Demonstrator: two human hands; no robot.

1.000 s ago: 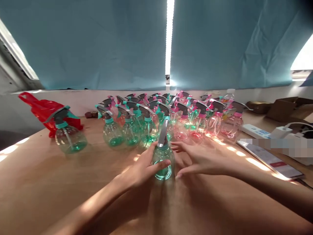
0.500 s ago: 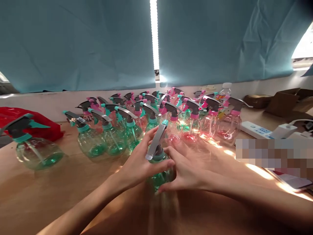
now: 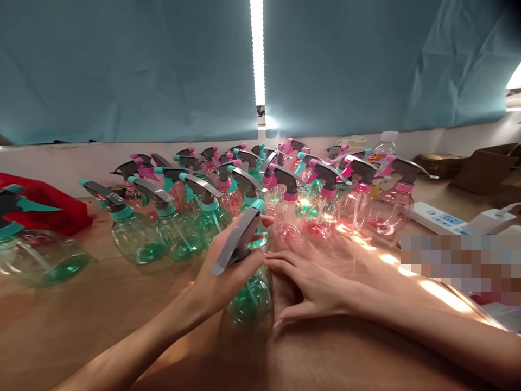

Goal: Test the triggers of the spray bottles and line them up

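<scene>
From my remote station I record a blue curtain (image 3: 142,65) across the far side, above a wooden table (image 3: 345,358). Rows of spray bottles (image 3: 146,241) occupy its far part. A green bottle (image 3: 249,307) is nearer, my left hand (image 3: 234,278) wrapped around its neck. My right hand (image 3: 311,285), fingers spread wide, is just right; contact I cannot tell.

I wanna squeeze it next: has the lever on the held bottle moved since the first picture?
Yes: against the standing pink bottles, the lever has swung to the left.
</scene>
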